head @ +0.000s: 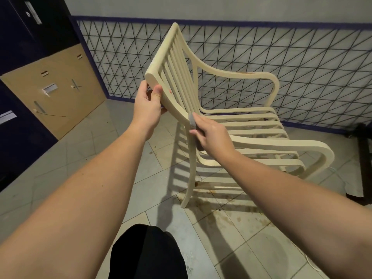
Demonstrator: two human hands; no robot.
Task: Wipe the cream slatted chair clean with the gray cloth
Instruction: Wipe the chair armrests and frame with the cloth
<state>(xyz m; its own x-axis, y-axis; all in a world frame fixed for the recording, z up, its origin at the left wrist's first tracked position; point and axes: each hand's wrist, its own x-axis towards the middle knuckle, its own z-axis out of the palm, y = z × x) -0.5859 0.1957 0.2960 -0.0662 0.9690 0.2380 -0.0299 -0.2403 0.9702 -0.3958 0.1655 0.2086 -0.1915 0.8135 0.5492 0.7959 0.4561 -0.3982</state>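
On the chair's (221, 125) near back post, the right hand's (213, 135) fingers (198, 135) are curled shut on the cloth (192, 122), pressing the gray wad against the post just above where the near armrest joins it. Higher on that post, at the corner of the top rail, the left hand (148, 106) is clamped on the frame, thumb lying along the front edge and the other fingers wrapped behind. Both bare forearms reach in from below.

The chair stands on the floor (60, 158), turned so its slatted back is toward the person and its slatted seat runs away to the right. A rusty smear marks the far armrest.

Below the chair, the pale tiles are stained brown around its near leg and crossed by striped shadows. Behind the chair, a wall (281, 67) has a black triangle-grid pattern edged in dark blue. Left of the chair, a tan board (54, 93) leans against a dark surface; no writing is readable anywhere.
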